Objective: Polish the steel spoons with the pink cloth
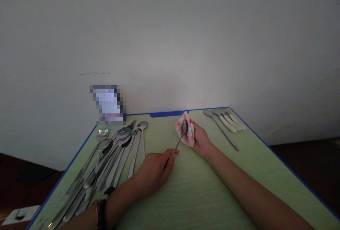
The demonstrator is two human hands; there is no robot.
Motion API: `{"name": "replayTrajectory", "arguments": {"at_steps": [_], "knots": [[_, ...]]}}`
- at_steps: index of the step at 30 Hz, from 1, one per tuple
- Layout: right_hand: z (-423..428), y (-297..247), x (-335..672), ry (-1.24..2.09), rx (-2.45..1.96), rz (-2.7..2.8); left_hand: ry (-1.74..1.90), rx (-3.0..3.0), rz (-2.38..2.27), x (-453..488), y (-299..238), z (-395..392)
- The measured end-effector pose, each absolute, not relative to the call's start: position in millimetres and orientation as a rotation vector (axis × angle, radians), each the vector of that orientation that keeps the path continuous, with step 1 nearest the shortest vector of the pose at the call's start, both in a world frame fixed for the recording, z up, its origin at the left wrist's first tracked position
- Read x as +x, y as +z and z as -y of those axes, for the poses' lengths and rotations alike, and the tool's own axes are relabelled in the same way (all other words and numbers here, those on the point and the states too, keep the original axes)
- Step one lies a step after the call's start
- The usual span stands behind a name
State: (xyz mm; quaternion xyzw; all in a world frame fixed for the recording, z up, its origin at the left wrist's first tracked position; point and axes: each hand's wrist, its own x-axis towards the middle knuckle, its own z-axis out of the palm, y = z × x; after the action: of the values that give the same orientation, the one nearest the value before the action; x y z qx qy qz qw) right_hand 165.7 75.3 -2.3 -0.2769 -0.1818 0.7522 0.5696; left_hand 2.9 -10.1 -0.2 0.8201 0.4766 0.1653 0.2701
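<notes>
The left grip [156, 169] held a spoon [185, 127] by its handle; the right grip [201, 139] held a pink-and-white cloth [190, 140] against its bowl.
The spoon slanted up and away from the left grip, its bowl just left of the right grip; the left grip was narrow, pinching the handle, while the right was closed on the cloth, its fingers mostly hidden; left of the left grip, a heap of metal spoons and knives [124, 162] spread over the green worktop [186, 194]; to the right of the right grip lay a long metal spoon [224, 132] and, just beside it, several white-handled pieces of cutlery [230, 123]; beyond the heap, to the far left of the left grip, stood a pixelated screen-like object [107, 102].
</notes>
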Motion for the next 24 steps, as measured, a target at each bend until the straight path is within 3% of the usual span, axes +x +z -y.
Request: {"name": "replayTrajectory", "arguments": {"at_steps": [15,24], "knots": [[-69.2,-6.4,172.1,1.848,-0.750,0.703,0.526,2.010,-1.318,5.9,2.0,10.8],[-70.4,-3.0,171.2,1.856,-0.639,0.643,0.690,1.498,-1.178,2.9,3.5,5.8]]}}
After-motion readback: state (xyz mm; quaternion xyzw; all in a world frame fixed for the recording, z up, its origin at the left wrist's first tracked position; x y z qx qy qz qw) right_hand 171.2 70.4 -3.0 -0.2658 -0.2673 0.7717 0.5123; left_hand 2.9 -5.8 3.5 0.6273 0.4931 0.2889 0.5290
